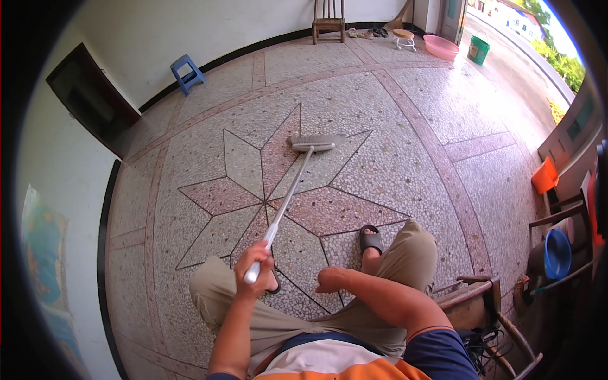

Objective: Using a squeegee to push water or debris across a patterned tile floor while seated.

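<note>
My left hand (254,261) is wrapped tight around the near end of the broom (292,190), fingers curled over the white grip of its handle, just above my left knee. The pale handle slants away from me up to the grey broom head (313,142), which lies flat on the speckled floor (392,164) near the top points of the big star pattern (278,202) set into it. My right hand (332,278) holds nothing; it hangs in front of my right thigh with the fingers folded in loosely, though from this angle I can't quite tell whether it's a true fist. My right foot in a dark sandal (371,240) sits on the star's lower edge. A wooden chair (481,301) stands just beside my right leg. Far off along the wall are a blue stool (188,73), a pink basin (441,47) and a green bucket (479,49).
</note>
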Tool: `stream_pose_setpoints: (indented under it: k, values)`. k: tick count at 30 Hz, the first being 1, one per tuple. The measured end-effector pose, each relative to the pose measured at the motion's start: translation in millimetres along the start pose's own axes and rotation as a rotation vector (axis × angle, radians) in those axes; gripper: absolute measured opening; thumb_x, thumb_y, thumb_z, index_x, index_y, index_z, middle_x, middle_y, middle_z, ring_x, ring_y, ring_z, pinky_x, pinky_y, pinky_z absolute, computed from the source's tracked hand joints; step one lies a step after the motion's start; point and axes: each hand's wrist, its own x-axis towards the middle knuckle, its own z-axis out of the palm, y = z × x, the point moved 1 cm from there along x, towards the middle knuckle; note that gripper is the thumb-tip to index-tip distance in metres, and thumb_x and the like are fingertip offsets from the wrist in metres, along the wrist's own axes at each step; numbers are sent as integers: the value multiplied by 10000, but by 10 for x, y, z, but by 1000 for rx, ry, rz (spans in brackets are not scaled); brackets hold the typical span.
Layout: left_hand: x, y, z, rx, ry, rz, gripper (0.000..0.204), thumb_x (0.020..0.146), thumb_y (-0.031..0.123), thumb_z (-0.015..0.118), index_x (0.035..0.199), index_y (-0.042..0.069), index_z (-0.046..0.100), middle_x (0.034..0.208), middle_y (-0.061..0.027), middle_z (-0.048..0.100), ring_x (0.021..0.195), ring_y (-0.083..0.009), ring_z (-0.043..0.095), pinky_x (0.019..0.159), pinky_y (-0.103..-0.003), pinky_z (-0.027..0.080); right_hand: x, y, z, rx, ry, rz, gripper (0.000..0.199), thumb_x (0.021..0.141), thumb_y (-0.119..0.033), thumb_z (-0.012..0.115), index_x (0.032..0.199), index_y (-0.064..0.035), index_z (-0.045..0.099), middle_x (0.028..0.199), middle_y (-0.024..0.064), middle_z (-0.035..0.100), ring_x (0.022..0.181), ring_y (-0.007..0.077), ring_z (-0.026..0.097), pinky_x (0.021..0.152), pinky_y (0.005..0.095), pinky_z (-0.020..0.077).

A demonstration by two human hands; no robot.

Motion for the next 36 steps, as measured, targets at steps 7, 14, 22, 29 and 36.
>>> stream_pose_setpoints:
  k: [7,14,22,29,36]
  values:
    - [-113,1040,-816,-14,301,200,450,911,485,580,736,89,457,682,-59,547,684,-224,624,808,-454,509,17,6,-3,-18,-78,39,475,832,-503,573,845,-58,738,922,174,691,909,354,649,803,458,503]
    - [-134,1272,-765,-342,350,301,454,915,500,566,753,110,399,604,-24,442,498,-156,457,551,-342,469,-9,-24,-27,-17,-98,84,500,815,-485,609,945,-13,712,1016,204,677,992,356,638,860,444,501]
    - [265,731,-353,-234,313,194,186,913,135,504,764,70,415,648,-52,473,578,-156,465,668,-371,497,-101,-101,-153,23,-110,111,475,819,-468,605,961,-27,712,1058,197,670,1021,352,631,862,452,503]
    - [654,-162,99,8,238,139,53,879,17,614,877,8,562,763,-74,579,711,-161,577,749,-318,504,-23,-20,-33,13,-33,69,453,831,-478,585,892,-52,727,933,184,686,912,367,646,794,457,504]
    - [982,-708,408,21,52,52,184,878,117,676,799,39,530,882,-94,623,985,-260,613,862,-365,469,-26,-79,-98,38,-23,34,451,808,-452,602,881,-22,718,936,203,681,917,368,650,802,453,511]
